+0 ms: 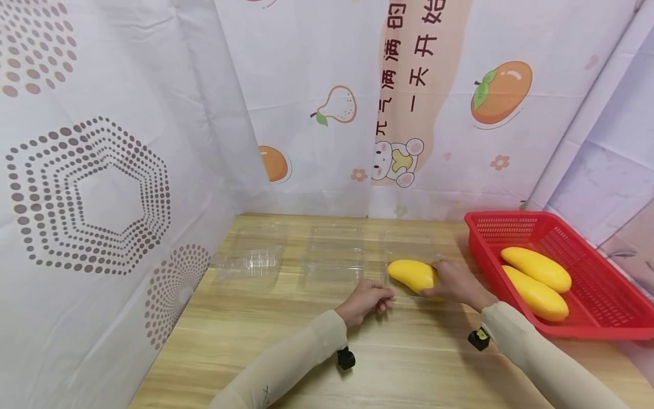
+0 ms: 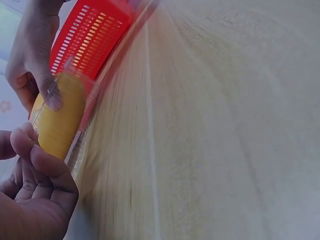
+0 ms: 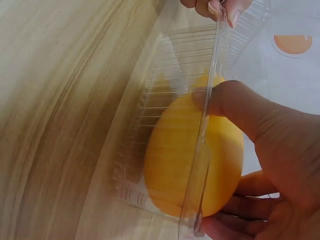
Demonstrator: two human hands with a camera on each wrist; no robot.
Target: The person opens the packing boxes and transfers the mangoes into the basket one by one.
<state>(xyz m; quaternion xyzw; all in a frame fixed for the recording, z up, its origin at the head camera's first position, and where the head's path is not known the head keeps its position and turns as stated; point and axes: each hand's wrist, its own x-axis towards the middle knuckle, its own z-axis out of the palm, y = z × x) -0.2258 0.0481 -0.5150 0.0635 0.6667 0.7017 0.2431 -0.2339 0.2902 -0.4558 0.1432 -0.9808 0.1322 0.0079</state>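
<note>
My right hand (image 1: 455, 280) grips a yellow mango (image 1: 413, 275), its thumb on the near side and its fingers behind. The mango lies low within the rightmost clear plastic box (image 1: 403, 297); through the ribbed wall its rounded body shows in the right wrist view. At the box's near left corner, my left hand (image 1: 367, 300) pinches the thin rim between thumb and fingertips, seen at the top of the right wrist view. Part of the mango (image 2: 62, 117) is covered by the right thumb in the left wrist view.
Two more clear plastic boxes, a middle one (image 1: 334, 265) and a left one (image 1: 250, 264), stand with lids raised. On the right, a red basket (image 1: 603, 329) holds two mangoes (image 1: 539, 268). Printed curtains rise behind and left of the wooden table (image 1: 398, 363).
</note>
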